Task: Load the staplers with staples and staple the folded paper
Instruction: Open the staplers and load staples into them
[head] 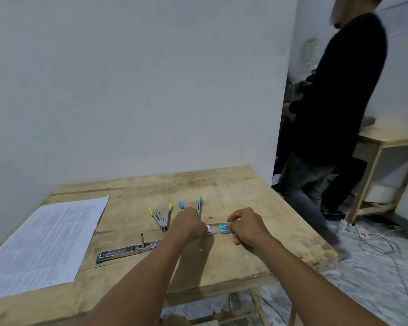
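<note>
**Both hands on the staple box, staplers lying open on the table**

From the head camera, we see both bare hands meeting over a small staple box (218, 228) near the middle of the wooden table (233, 191). The right hand (245, 225) pinches the green-and-blue labelled end of the box between thumb and curled fingers. The left hand (187, 223) closes on the opposite, white end, its fingers bunched together over it; we cannot tell whether they grip the inner tray or only the box's edge. The box rests at the table surface or just above it; we cannot tell which.

Taking the box as our landmark: just behind it and to its left, a stapler with blue tips (199, 205) lies swung open, partly hidden by the left hand. Further left of the box sits a second open stapler with yellow tips (161, 216). Nearer to us and left of the box, a long green-based stapler (127, 250) lies opened flat. Well to the left of the box, printed paper (45, 241) lies flat on the table.

Far right of the box, beyond the table's edge, another person (335, 109) in dark clothing stands blurred beside a second wooden table (391, 140).
</note>
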The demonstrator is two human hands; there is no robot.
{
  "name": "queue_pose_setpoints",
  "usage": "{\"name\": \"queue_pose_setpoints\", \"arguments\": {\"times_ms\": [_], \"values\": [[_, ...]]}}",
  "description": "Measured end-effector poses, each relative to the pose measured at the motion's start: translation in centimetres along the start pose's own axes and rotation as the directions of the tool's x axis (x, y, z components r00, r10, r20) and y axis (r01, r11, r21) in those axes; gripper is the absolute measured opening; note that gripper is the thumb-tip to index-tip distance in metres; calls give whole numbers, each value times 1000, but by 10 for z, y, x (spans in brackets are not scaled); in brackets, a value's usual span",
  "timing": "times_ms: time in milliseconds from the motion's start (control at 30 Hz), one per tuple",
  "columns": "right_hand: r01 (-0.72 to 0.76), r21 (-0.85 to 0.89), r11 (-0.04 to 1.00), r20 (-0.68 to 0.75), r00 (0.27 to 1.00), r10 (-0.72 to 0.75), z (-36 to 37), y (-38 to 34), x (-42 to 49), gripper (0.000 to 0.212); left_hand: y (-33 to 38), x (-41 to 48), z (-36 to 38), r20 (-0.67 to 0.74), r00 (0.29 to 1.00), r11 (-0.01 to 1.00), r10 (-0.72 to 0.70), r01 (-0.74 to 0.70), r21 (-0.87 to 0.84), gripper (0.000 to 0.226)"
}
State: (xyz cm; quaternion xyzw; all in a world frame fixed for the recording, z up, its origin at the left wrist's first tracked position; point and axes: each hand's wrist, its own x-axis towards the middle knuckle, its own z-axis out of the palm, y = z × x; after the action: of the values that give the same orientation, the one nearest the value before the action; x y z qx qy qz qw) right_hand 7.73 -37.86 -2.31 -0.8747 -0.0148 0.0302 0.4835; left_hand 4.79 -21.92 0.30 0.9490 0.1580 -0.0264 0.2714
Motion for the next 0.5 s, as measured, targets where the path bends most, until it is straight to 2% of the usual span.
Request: {"name": "queue_pose_setpoints", "arguments": {"times_ms": [67,133,333,433,500], "values": [[23,-29,999,4,1000,-23,3,-2,-1,5,5,1,5,23,999,998,22,-21,-66,22],[54,-69,996,17,998,-53,3,-6,-5,1,7,2,9,72,995,990,63,-53,-133,27],[73,-118,990,11,997,-73,2,-9,-8,10,2,-3,-3,179,983,945,33,28,-325,40],[93,-162,982,19,996,-91,5,-11,-6,13,3,-14,-10,220,975,936,41,39,-349,31],[109,-196,975,21,994,-107,6,-12,-4,15,0,-17,-12,268,962,920,46,64,-386,34]]}}
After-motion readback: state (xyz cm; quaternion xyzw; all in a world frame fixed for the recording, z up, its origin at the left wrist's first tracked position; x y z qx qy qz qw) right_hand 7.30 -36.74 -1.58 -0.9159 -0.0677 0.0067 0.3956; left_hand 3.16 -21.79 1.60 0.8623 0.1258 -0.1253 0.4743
